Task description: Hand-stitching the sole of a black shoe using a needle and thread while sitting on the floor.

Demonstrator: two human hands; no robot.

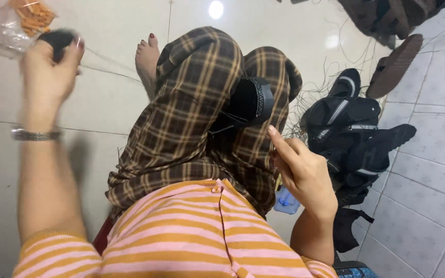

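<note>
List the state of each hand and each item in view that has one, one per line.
Left hand: raised, closed on a dark object, thread running from it.
Right hand: raised beside the knee, forefinger out, holding nothing I can see.
Black sandal: resting on the lap.
Sandal pile: heaped on the floor.
Plastic bag: lying on the floor, orange pieces inside.
Brown sandal: lying alone on the floor.
</note>
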